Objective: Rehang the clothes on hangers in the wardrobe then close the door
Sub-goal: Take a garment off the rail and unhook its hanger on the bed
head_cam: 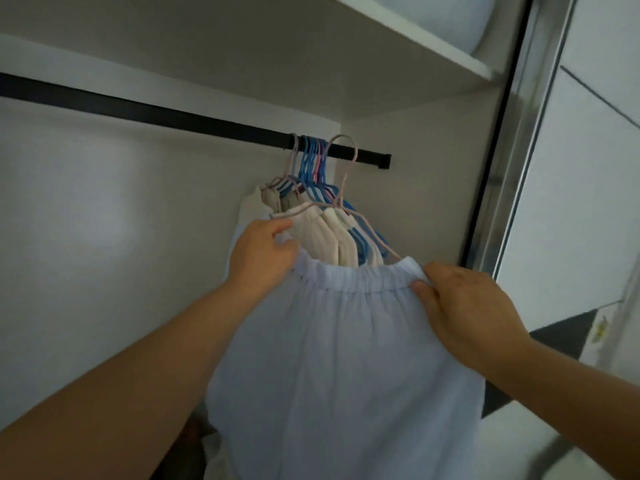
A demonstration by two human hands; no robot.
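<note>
The head camera looks up into an open wardrobe with pale, plain walls. A black hanging rail runs from the left edge across to the right side panel, where its end bracket meets the wall. Above it a white shelf juts out, with a rounded pale blue item lying on top. On the right stands the metal-edged sliding door frame, and beyond it a white panel and a strip of dark grey floor.

Near the rail's right end hangs a tight bunch of blue and pink hangers, carrying cream and white clothes pressed close together. In front of them a pale pink hanger has its hook over the rail, and a light blue garment with a gathered, elastic top edge hangs from it, low in the middle of the view.

The left hand pinches the garment's top edge at its left corner, fingers curled around the cloth beside the hanger's arm. The right hand grips the same edge at the right corner, thumb on the front of the fabric. Both forearms reach up from the bottom corners.
</note>
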